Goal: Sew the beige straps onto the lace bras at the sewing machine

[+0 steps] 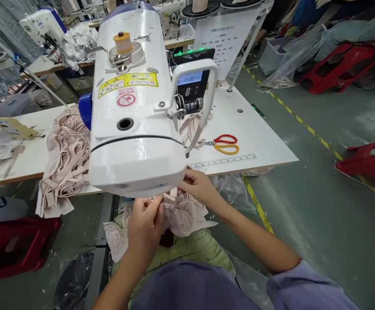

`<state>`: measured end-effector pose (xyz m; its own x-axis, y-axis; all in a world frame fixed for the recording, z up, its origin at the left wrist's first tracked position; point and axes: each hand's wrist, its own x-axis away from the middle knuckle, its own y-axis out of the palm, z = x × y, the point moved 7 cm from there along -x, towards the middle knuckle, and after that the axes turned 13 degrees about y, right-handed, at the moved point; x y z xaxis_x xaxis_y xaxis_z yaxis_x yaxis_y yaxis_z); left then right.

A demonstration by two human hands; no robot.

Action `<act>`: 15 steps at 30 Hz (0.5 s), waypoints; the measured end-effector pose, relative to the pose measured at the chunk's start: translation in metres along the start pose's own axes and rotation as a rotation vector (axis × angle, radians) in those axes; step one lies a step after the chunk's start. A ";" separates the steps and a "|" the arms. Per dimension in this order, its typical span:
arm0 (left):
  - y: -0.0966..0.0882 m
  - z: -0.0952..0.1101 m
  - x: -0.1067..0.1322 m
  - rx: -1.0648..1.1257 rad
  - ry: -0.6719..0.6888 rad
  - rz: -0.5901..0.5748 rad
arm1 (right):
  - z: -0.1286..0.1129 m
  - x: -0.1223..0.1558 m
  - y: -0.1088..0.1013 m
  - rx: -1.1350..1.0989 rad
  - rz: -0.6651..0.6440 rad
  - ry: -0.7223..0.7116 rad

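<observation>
Pale pink lace, that's what both hands are on here. The lace piece (187,217) sits right below the front end of the white sewing machine (136,165), draped over the person's green-clad lap. Left hand (145,221) is nearly closed, thumb and finger pinching the upper edge of it. Right hand (198,187) is curled in close to the machine's front right corner, thumb and finger drawn together at the lace; the machine hides some of the fingertips, so can't tell exactly how tight that grip is.

On the bench (268,148), just right of the machine, there's a pair of scissors (226,144) with one red and one yellow handle, lying near a small bundle of straps (190,128). A ruler (222,162) runs along the bench edge, also right of the machine. Left of it, a big strappy pile (71,159) spills over the edge.
</observation>
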<state>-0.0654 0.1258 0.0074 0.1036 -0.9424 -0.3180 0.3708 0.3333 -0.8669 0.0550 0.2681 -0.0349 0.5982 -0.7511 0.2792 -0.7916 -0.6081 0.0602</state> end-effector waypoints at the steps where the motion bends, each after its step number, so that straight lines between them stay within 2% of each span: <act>1: 0.001 -0.002 0.001 0.024 -0.005 -0.036 | -0.005 -0.001 0.000 0.062 0.034 -0.045; 4: 0.005 -0.011 0.003 0.172 -0.007 -0.148 | -0.020 -0.003 0.003 0.241 0.115 -0.194; 8: 0.012 -0.027 0.006 0.376 -0.006 -0.242 | -0.034 -0.009 0.010 0.335 0.151 -0.346; 11: 0.012 -0.030 0.006 0.479 -0.067 -0.214 | -0.039 -0.015 0.017 0.390 0.140 -0.377; 15: 0.006 -0.018 0.006 0.596 -0.199 -0.117 | -0.039 -0.019 0.021 0.451 0.105 -0.335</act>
<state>-0.0794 0.1225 -0.0068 0.1795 -0.9779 -0.1071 0.8336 0.2090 -0.5113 0.0227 0.2796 -0.0012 0.5845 -0.8090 -0.0620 -0.7613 -0.5204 -0.3869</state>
